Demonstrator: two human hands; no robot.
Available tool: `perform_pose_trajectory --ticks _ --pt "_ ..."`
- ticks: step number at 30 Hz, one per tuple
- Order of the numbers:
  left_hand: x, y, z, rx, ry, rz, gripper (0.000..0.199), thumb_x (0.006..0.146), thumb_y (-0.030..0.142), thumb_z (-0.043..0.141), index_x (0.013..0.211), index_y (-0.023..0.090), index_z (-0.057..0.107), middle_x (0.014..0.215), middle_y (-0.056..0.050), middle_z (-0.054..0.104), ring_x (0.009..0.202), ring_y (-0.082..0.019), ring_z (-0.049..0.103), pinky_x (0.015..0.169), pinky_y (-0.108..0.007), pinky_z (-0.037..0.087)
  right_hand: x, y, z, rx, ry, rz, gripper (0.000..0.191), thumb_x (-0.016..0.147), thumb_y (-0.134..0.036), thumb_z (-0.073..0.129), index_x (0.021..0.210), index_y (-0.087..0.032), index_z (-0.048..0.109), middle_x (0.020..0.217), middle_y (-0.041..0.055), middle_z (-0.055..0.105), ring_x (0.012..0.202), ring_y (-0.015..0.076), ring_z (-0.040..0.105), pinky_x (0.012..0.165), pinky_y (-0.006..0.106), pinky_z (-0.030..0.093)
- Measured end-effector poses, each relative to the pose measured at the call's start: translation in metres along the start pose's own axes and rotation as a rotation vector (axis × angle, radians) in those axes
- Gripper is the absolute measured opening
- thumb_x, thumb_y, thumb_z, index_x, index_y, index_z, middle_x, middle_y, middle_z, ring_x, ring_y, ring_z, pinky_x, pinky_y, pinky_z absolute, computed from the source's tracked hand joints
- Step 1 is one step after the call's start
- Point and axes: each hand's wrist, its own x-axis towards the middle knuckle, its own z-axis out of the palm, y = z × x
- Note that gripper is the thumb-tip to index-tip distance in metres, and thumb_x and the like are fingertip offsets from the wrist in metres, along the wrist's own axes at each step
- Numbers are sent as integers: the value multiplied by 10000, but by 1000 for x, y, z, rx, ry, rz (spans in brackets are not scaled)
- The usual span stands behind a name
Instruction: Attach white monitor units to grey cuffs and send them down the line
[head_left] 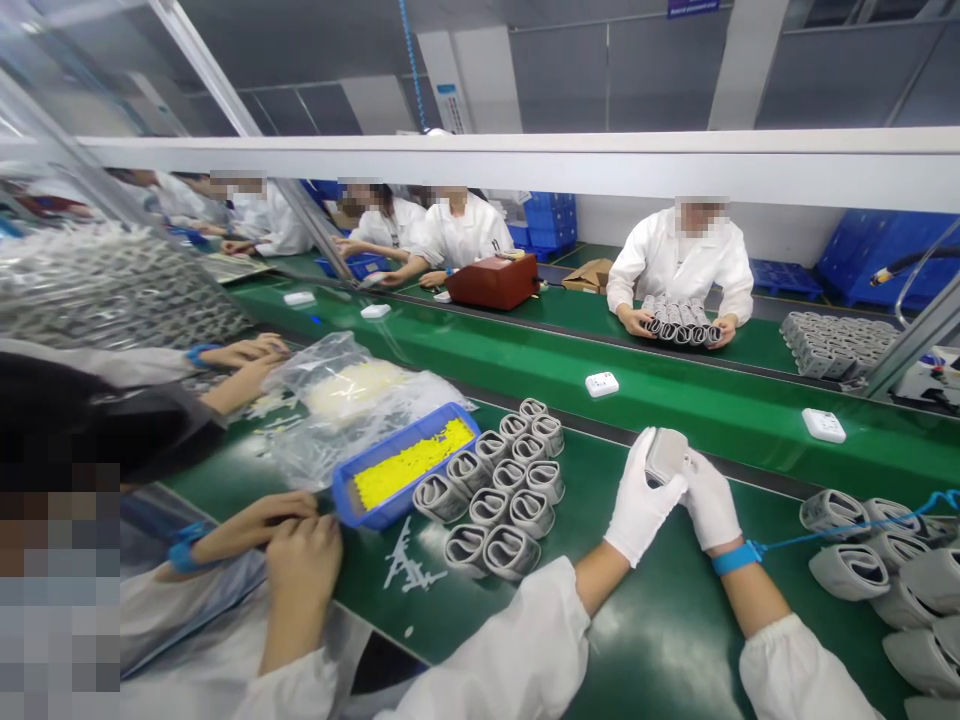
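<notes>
My left hand [636,502], in a white glove, is closed around a grey rolled cuff [666,455] held above the green table near its far edge. On the cuff's right side my right hand [711,503], also gloved, presses with closed fingers; its fingertips are partly hidden. A blue strap [738,557] circles my right wrist, and a blue cord [825,535] runs from it to the right. Left of my hands, several similar rolled cuffs [514,550] stand in rows. More grey rolled cuffs [851,570] lie to the right.
A blue tray [346,512] holds small yellow pieces, beside clear plastic bags [330,440] and white strips [409,562]. A co-worker's hands [300,545] are close on the left. Beyond the table runs a green conveyor belt [525,365] carrying small white devices [602,384]. Another person [679,265] handles cuffs opposite.
</notes>
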Motion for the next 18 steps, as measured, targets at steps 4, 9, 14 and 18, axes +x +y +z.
perform_pose_trajectory --ticks 4,9,14,18 --pt "-2 -5 -1 -175 -94 -121 1062 874 375 803 1723 271 174 1749 -188 303 1529 -378 470 1230 -511 458 40 -16 -11 -229 63 -107 499 883 -565 662 1194 -197 793 1231 122 805 1128 305 738 1020 425 586" --pt "0 -16 -5 -190 -46 -157 801 1016 565 642 1691 320 288 1771 -140 268 1561 -344 427 1271 -504 388 98 -46 -41 -785 104 -347 394 986 -429 488 1124 -216 789 1233 111 786 1164 293 687 1098 417 483" --pt "1 -13 -5 -224 -14 -213 813 1001 619 641 1678 283 342 1720 -162 367 1453 -332 525 1212 -500 446 137 -43 -56 -1128 59 -211 364 961 -337 508 1110 -217 818 1218 149 786 1124 324 692 1023 449 484" --pt "0 -12 -3 -211 -8 -209 850 977 660 649 1669 252 370 1692 -179 405 1390 -341 567 1185 -519 468 149 -36 -36 -1087 145 -161 374 919 -406 608 1178 -239 819 1326 169 754 1219 406 666 1132 627 374"
